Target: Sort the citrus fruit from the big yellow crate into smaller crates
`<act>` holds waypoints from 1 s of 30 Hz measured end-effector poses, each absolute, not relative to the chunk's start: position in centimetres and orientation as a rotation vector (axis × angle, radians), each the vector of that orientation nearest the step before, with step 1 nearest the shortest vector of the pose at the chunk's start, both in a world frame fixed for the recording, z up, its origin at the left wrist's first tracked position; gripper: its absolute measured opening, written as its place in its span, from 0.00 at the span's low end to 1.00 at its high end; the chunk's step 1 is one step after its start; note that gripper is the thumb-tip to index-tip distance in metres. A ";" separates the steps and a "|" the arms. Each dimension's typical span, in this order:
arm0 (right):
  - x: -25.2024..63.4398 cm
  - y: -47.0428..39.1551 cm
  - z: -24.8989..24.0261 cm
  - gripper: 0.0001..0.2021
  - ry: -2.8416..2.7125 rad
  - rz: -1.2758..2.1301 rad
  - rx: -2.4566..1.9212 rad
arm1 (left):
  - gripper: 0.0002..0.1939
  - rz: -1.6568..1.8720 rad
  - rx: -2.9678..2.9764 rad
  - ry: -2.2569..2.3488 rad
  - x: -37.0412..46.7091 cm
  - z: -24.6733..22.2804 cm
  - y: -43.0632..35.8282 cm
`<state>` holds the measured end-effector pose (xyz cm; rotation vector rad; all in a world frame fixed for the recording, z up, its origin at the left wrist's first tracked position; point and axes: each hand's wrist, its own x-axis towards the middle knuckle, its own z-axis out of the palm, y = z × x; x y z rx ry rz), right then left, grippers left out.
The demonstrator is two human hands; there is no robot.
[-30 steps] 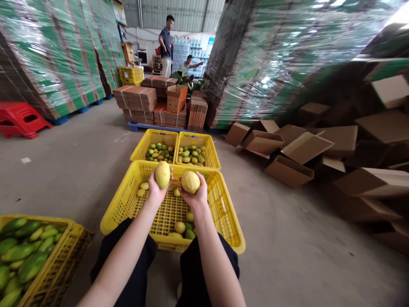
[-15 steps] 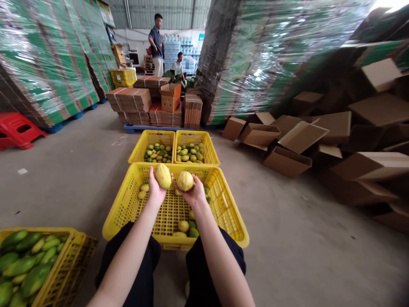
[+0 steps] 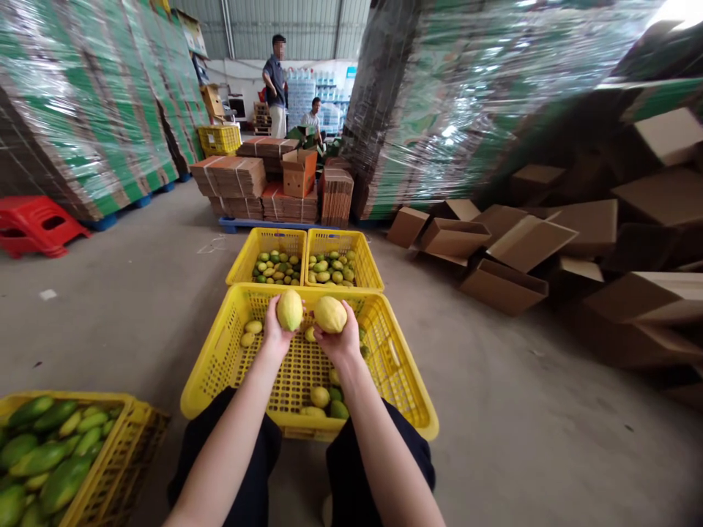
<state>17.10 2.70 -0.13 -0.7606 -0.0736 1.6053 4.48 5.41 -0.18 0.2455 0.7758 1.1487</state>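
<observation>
My left hand (image 3: 276,331) is closed around a yellow papaya (image 3: 290,310) with a greenish lower end. In my right hand (image 3: 346,342) sits a second, rounder-looking yellow papaya (image 3: 330,315), lying on its side. Both fruits are held side by side, a small gap apart, above a large yellow plastic crate (image 3: 192,388). Inside that crate lie a few yellow papayas (image 3: 253,326) at the left and some yellow and green papayas (image 3: 339,409) near the front. My right forearm and hand hide part of the fruit on the right side.
Two smaller yellow crates (image 3: 239,258) with fruit stand behind. Another crate (image 3: 125,410), full of green papayas, is at lower left. A red stool (image 3: 47,219), bundled flat cardboard (image 3: 231,179), loose open boxes (image 3: 502,282) and wrapped stacks surround the floor. Two people (image 3: 275,88) are in the background.
Both papayas have turned in my hands: the left one's greenish end now points down, and the right one shows its side instead of its ridged end. The view has shifted slightly.
</observation>
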 end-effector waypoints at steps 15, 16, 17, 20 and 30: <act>19.0 2.0 0.7 0.16 -0.240 1.668 -0.689 | 0.19 1.220 0.237 0.678 3.8 0.6 5.0; 19.0 2.1 0.7 0.15 -0.256 1.639 -0.726 | 0.19 1.238 0.273 0.693 3.8 0.6 5.0; 19.1 2.1 0.7 0.14 -0.281 1.596 -0.765 | 0.18 1.242 0.305 0.712 3.8 0.6 5.1; 18.9 2.2 0.3 0.15 -0.426 1.336 -0.896 | 0.08 1.254 0.390 0.780 3.9 0.2 5.2; 18.9 1.5 -0.7 0.26 -0.944 0.495 -1.182 | 0.28 1.692 0.817 0.885 4.9 -0.1 3.9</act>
